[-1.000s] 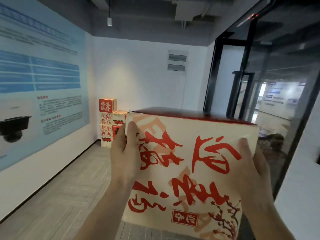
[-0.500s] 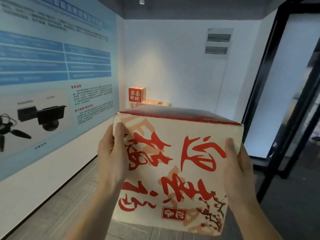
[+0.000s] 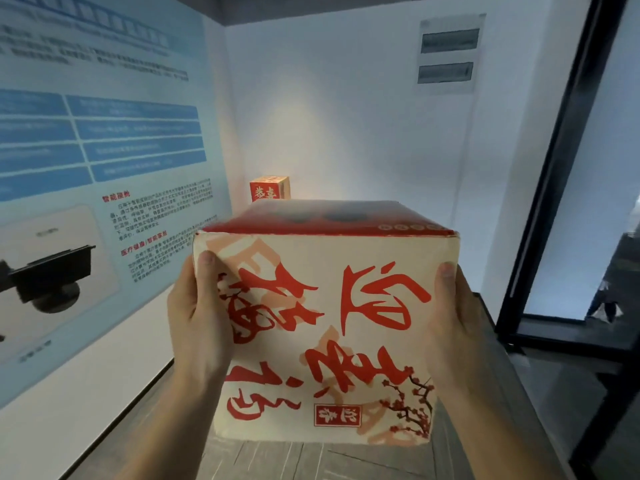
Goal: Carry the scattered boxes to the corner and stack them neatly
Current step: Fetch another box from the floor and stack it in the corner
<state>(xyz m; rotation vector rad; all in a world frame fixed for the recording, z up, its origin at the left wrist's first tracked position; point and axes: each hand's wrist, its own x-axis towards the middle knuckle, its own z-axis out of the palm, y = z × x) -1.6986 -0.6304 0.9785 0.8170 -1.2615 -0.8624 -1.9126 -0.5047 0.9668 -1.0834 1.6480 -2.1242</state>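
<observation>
A large cream box (image 3: 325,327) with red brush lettering and a red top fills the middle of the view, held up in front of me. My left hand (image 3: 197,317) grips its left side, thumb lying on the front face. My right hand (image 3: 453,327) grips its right side in the same way. Behind the held box, in the corner of the room, only the top box of the stack (image 3: 269,188) shows, red and cream; the others in the stack are hidden by the held box.
A blue and white wall poster (image 3: 97,174) runs along the left wall. A white back wall carries a small panel (image 3: 446,51). A black-framed glass door (image 3: 568,188) stands at the right. Grey plank floor (image 3: 145,445) lies below.
I have come closer to the corner. The stack is now almost wholly hidden behind the held box, and the left wall poster looms larger. Both hands keep the same hold.
</observation>
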